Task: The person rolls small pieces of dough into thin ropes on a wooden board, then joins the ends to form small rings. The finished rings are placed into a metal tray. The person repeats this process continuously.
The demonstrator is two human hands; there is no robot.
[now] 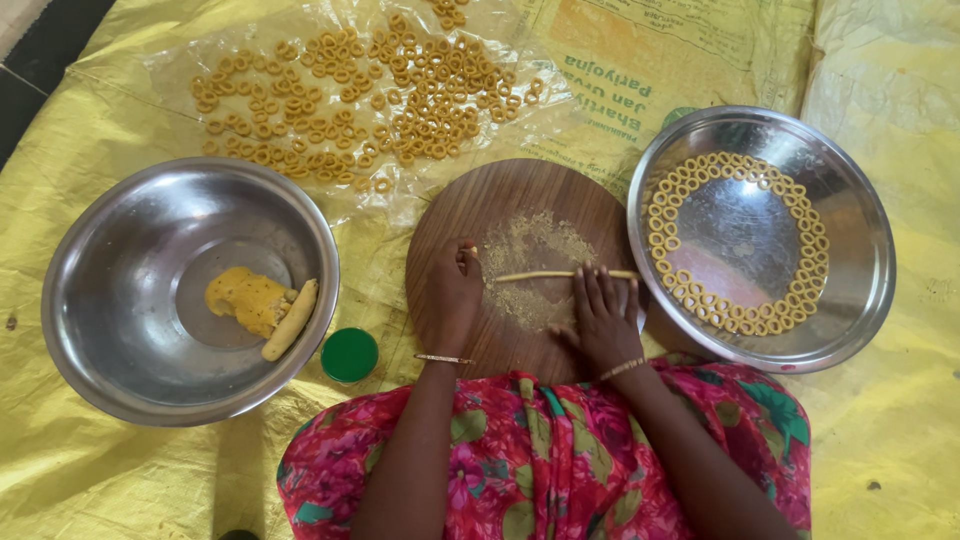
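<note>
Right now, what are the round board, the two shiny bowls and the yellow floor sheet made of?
The round board looks like brown wood: grain lines run across it. The left bowl and right plate-like bowl look like polished steel, mirror-bright with reflections. The yellow sheet seems woven plastic sacking, crinkled and slightly glossy. The thin strip under the hands looks like soft dough.

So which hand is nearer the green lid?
Left. The left hand rests on the wooden board, just right of the green lid. The right hand is farther right, pressing the dough strip.
</note>
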